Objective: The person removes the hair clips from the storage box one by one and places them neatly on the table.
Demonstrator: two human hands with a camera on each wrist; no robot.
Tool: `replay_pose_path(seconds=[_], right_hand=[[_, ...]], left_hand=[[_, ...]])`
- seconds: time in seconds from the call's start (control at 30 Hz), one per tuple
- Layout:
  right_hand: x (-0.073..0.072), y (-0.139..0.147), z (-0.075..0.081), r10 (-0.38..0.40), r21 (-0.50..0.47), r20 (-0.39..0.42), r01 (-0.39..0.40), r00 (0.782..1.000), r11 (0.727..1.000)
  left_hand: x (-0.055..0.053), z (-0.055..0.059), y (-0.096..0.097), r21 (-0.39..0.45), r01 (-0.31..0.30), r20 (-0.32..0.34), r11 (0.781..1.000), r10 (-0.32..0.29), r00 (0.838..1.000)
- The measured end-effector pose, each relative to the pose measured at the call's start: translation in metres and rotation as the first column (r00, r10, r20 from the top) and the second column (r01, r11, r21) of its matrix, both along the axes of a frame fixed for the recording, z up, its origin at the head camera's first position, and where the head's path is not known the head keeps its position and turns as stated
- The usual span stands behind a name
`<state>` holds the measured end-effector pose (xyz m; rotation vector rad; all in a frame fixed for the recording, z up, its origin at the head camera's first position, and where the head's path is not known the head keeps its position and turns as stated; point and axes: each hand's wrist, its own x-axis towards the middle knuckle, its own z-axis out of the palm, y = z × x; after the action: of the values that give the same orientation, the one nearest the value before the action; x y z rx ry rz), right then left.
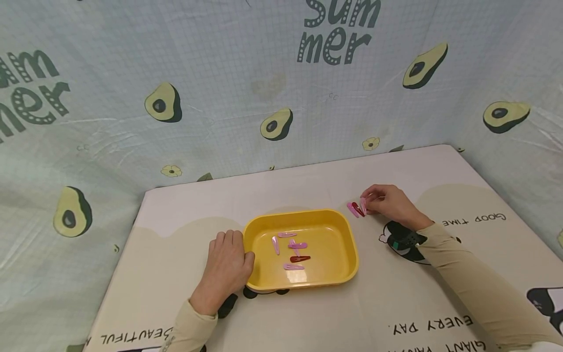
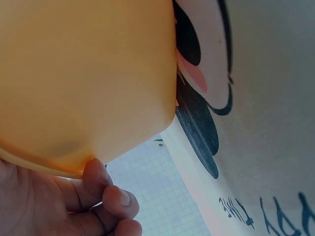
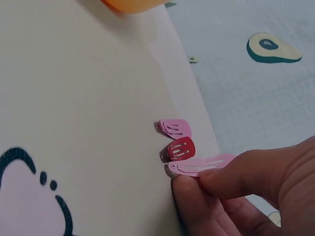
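Observation:
My left hand [image 1: 226, 266] grips the left rim of a yellow tray [image 1: 347, 266]; in the left wrist view its fingers [image 2: 96, 177] curl at the rim. Inside the tray lie several pink hair clips [image 1: 293, 267] and a dark red one [image 1: 300, 258]. To the right of the tray, my right hand [image 1: 389, 203] pinches a pink snap hair clip [image 3: 197, 164] between thumb and fingertips. Beside that clip, a red hair clip [image 3: 180, 149] and another pink hair clip [image 3: 174, 128] lie on the table in a row.
A pale table cover [image 1: 303, 318] with printed words and cartoon figures lies under everything. Behind the table hangs a light blue cloth [image 1: 220, 137] with avocado prints, which also runs along both sides.

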<state>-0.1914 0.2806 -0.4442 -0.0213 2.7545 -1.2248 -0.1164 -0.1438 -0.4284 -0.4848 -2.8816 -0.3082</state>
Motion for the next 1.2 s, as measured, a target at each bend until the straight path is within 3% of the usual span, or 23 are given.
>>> replay_pose_path(seconds=[0.97, 1.2], right_hand=[[-0.005, -0.005, 0.014, 0.000, 0.106, 0.095, -0.010, 0.995, 0.994], [-0.005, -0.001, 0.015, 0.007, 0.062, 0.121, -0.014, 0.993, 0.998]], left_hand=[[0.000, 0.000, 0.000, 0.001, -0.006, 0.014, 1.000, 0.006, 1.000], [0.000, 0.000, 0.000, 0.006, -0.007, 0.023, 1.000, 0.007, 1.000]])
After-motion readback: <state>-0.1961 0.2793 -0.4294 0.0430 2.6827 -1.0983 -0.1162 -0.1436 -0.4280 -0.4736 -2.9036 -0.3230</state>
